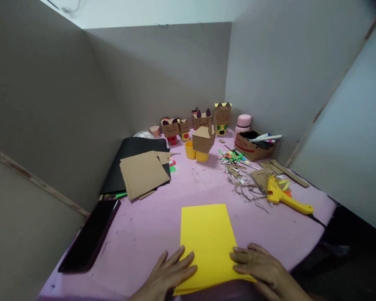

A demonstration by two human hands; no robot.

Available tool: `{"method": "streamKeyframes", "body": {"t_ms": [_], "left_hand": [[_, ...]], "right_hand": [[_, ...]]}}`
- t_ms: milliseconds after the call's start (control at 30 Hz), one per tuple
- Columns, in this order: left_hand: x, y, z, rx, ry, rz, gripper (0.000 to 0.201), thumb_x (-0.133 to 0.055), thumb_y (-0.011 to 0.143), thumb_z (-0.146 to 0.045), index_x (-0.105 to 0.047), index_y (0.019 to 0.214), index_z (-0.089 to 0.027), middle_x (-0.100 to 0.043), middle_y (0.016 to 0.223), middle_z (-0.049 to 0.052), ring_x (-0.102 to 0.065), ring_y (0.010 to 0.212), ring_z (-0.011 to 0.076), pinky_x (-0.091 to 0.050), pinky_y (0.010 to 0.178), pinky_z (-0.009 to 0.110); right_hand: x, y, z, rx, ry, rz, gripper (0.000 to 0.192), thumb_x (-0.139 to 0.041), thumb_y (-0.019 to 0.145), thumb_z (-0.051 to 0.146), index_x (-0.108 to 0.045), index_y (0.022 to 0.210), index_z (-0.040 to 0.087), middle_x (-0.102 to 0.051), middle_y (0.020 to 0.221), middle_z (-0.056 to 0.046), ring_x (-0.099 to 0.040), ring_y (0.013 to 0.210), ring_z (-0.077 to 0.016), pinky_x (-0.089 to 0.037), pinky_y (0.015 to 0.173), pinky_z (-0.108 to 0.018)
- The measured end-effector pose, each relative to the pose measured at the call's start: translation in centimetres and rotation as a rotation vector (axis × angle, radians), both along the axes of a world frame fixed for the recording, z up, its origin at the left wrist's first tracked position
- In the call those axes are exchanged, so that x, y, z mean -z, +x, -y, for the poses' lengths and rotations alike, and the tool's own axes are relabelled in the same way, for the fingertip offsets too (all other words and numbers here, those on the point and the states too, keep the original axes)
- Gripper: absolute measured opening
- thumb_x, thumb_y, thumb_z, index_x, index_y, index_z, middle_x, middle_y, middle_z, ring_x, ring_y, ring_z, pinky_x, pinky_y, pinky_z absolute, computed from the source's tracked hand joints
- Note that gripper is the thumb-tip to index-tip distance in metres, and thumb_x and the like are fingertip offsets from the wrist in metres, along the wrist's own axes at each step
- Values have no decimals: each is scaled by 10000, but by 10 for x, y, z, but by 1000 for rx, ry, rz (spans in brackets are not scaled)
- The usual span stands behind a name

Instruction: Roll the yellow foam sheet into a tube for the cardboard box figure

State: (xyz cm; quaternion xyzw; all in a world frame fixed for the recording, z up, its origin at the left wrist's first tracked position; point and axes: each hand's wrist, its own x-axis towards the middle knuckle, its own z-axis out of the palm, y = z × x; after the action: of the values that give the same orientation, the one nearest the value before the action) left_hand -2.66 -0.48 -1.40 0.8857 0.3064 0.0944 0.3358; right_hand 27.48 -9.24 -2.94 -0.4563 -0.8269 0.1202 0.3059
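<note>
One yellow sheet of paper (pixel 208 238) lies on the pink surface (pixel 144 225) at about 6 o'clock, with its near edge at the front of the surface. Two hands rest on this near edge. The left hand (pixel 169 274) lies flat at 7 o'clock, its fingers (pixel 183 262) spread open and pressing on the left corner of the sheet; they do not grip anything. The right hand (pixel 265 269) is at 5 o'clock, its fingers (pixel 241 256) a little bent, the tips touching the right side of the sheet, also without closing around it. One black phone (pixel 89 238) lies at 9 o'clock, near the left border of the surface. One piece of brown cardboard (pixel 142 173) lies on one black sheet (pixel 134 154) at 11 o'clock. One yellow glue gun (pixel 285 196) lies at 2 o'clock, just beside a heap of cut paper scraps (pixel 241 171). At 1 o'clock stands one open cardboard box (pixel 252 146) with pens inside. At 12 o'clock I count about five small cardboard box figures (pixel 203 138), some of them standing on little cups; the exact number of cups I cannot tell. One pink round container (pixel 243 123) stands near the far wall.
</note>
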Motion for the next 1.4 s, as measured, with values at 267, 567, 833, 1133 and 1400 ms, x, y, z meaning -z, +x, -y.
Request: {"method": "streamKeyframes", "body": {"t_ms": [267, 567, 833, 1133, 1400], "left_hand": [[0, 7, 10, -259, -67, 130, 253, -518, 845, -393, -638, 1067, -416, -662, 1158, 6, -501, 1204, 276, -210, 1049, 610], [-4, 24, 16, -559, -293, 286, 323, -529, 819, -481, -702, 934, -234, -677, 1125, 97, -566, 1115, 306, -232, 1068, 526], [5, 16, 9, -444, 111, 446, 343, -411, 906, -318, -569, 1208, -359, -548, 1322, 21, -514, 1192, 211, -411, 978, 322], [3, 16, -32, -65, 366, 344, 434, -460, 760, -18, -673, 1030, -284, -746, 934, -4, -693, 854, 133, -532, 780, 213], [-2, 23, -41, -188, 130, 237, 339, -496, 776, -79, -720, 938, -275, -752, 883, -25, -703, 788, 136, -530, 708, 168]], "right_hand": [[-6, -19, 2, 243, -327, -350, 238, -493, 892, 339, -706, 835, 251, -715, 989, -71, -640, 960, -238, -499, 839, -377], [2, -26, 2, 387, -339, -373, 277, -458, 893, 362, -580, 691, 218, -629, 918, -75, -594, 909, -231, -482, 782, -340], [1, -24, 0, 401, -421, -407, 280, -432, 903, 379, -470, 673, 224, -604, 881, -56, -577, 864, -213, -454, 756, -318], [-14, -12, -14, 423, -589, -586, 346, -345, 926, 445, -534, 756, 210, -598, 782, -28, -566, 781, -197, -452, 705, -290], [-19, 11, -55, 198, -281, -263, 432, -550, 826, 188, -543, 1248, 282, -452, 1391, -89, -399, 1264, -246, -328, 1016, -409]]}}
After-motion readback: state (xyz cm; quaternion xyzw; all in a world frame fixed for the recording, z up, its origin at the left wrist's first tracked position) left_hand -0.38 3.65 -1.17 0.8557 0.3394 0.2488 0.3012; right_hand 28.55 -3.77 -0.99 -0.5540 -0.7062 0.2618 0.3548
